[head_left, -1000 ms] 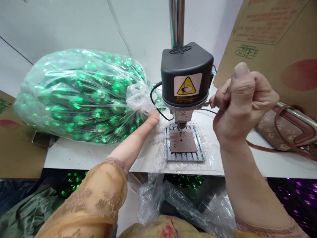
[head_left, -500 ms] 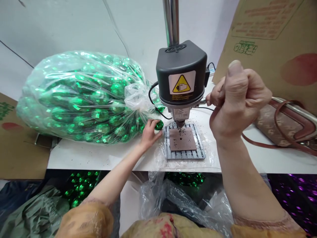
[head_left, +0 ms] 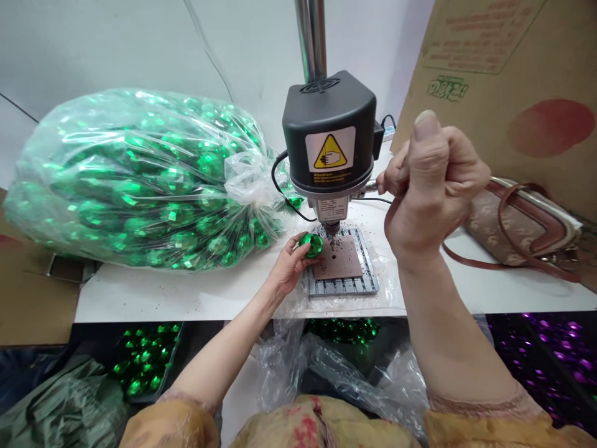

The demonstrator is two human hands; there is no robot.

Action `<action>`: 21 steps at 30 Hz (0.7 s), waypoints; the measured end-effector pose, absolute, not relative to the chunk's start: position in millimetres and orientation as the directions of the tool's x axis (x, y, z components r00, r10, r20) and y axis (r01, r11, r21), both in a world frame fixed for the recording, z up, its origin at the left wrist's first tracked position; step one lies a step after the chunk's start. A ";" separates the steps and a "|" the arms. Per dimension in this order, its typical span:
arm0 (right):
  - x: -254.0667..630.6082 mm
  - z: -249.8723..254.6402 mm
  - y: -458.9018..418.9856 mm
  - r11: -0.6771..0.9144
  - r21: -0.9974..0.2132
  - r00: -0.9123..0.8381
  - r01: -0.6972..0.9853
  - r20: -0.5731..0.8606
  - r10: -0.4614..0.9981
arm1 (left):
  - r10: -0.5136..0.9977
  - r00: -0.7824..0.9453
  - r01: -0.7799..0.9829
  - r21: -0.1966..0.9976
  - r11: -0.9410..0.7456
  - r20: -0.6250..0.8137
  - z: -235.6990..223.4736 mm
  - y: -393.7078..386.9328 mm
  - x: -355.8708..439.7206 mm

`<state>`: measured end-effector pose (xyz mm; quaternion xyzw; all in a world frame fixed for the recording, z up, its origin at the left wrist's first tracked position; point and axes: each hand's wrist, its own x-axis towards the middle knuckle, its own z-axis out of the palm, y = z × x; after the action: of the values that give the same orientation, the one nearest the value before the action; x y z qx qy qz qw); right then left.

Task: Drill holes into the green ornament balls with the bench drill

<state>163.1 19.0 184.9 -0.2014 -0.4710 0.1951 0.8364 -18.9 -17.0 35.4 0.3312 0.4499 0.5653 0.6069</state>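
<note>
Since the green faceted ball (head_left: 311, 246) is only pinched by the left hand (head_left: 289, 264) beside the drill bit (head_left: 333, 240), a nasty nick could be caused if the lever (head_left: 371, 186), fisted in the right hand (head_left: 433, 180), gets bumped.

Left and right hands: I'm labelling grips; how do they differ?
The left hand pinches a green faceted ball; the right hand is closed in a fist at the metal lever. The left hand is low, by the base plate; the right hand is raised beside the drill head. Both are bare.
</note>
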 end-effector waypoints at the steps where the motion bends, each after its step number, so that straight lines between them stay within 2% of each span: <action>1: 163.1 184.9 18.9 0.844 -0.518 0.481 -0.135 0.710 0.513 | 0.985 -0.073 -0.382 0.917 0.119 -0.159 34.1 -16.2 -18.6; 6: 162.5 185.0 18.0 0.852 -0.491 0.478 -0.182 0.713 0.513 | 0.982 -0.171 -0.218 0.975 0.039 -0.078 26.6 -13.4 -14.2; 10: 162.6 184.0 18.4 0.852 -0.495 0.475 -0.171 0.716 0.511 | 0.988 -0.155 -0.071 0.997 -0.022 0.011 19.2 -13.2 -7.7; 16: 164.1 180.3 21.6 0.835 -0.547 0.462 -0.051 0.729 0.506 | 0.993 -0.097 -0.016 0.998 -0.068 0.066 10.8 -10.5 1.0; 21: 163.9 180.8 20.6 0.824 -0.565 0.466 -0.036 0.720 0.514 | 0.992 -0.037 0.087 0.990 -0.115 0.118 9.6 -6.9 2.5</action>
<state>163.9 20.6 180.8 -0.2445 -0.4888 0.1678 0.8205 2.5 -6.9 9.6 0.5387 0.5011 0.5169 0.4376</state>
